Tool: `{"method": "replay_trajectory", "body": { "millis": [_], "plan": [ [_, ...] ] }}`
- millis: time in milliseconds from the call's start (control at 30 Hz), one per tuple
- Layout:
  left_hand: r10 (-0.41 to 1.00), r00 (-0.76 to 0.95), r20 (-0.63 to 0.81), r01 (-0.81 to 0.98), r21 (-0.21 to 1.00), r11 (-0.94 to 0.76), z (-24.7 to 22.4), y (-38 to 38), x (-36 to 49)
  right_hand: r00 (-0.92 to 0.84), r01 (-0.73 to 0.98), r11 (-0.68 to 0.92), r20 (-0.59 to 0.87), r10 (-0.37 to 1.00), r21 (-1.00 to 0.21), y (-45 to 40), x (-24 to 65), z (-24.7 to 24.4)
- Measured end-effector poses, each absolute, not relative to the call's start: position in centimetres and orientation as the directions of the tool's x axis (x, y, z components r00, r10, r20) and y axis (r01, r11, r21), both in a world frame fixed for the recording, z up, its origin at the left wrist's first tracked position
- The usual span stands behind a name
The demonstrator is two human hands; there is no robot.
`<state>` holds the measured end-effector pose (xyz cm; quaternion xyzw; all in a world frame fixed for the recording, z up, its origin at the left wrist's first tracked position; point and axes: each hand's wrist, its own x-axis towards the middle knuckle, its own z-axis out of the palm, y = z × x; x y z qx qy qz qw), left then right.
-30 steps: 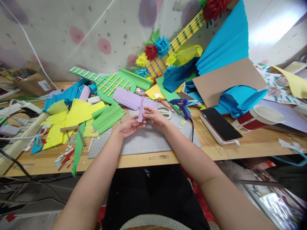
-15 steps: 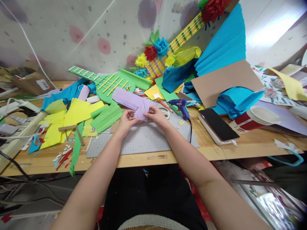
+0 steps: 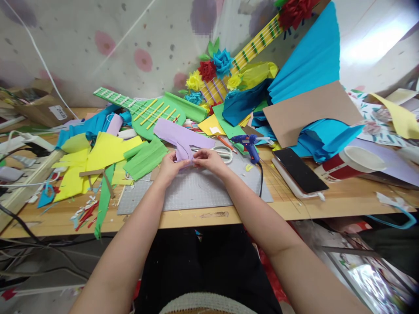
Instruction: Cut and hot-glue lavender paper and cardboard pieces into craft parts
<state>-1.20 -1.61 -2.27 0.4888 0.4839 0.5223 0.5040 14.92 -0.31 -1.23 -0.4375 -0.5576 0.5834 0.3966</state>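
While both forearms reach forward over the gray cutting mat (image 3: 203, 192), the small purple paper piece (image 3: 183, 151) sits between the two hands, raised toward its top end and mostly on the left hand's side. The left hand (image 3: 168, 169) grips its lower left part, thumb laid along the bottom edge with the fingers curled behind. The right hand (image 3: 210, 161) pinches the lower right corner between thumb and fingertips, close to the left thumb. A dark curved line runs down the piece; the fingers hide its lower edge, so whether that is folded I cannot tell.

Just beyond the hands lies a wider purple strip (image 3: 170, 131), partly overlapped in view by the small piece. White-handled scissors (image 3: 226, 153) lie just behind the right hand, with a blue glue gun (image 3: 248, 144) farther right. Green crepe paper (image 3: 146, 159) lies left of the left hand.
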Motion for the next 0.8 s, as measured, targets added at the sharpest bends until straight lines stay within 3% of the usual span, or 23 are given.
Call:
{"method": "replay_trajectory", "body": {
  "millis": [233, 567, 800],
  "plan": [
    [0.994, 0.11, -0.009, -0.103, 0.994, 0.02, -1.99, -1.79, -1.2, -0.365, -0.045, -0.024, -0.006, 0.931, -0.999, -0.53, 15.33, -0.83],
    [0.998, 0.038, 0.048, -0.039, 0.998, -0.047, -2.12, -1.91, -0.84, -0.434, -0.023, 0.087, 0.088, 0.896, -0.996, -0.58, 15.43, -0.95],
    [0.999, -0.048, -0.003, -0.044, 0.999, 0.001, -1.91, -1.87, -0.7, -0.427, 0.091, 0.205, 0.148, 0.892, -0.975, -0.32, 15.81, -0.9]
  ]
}}
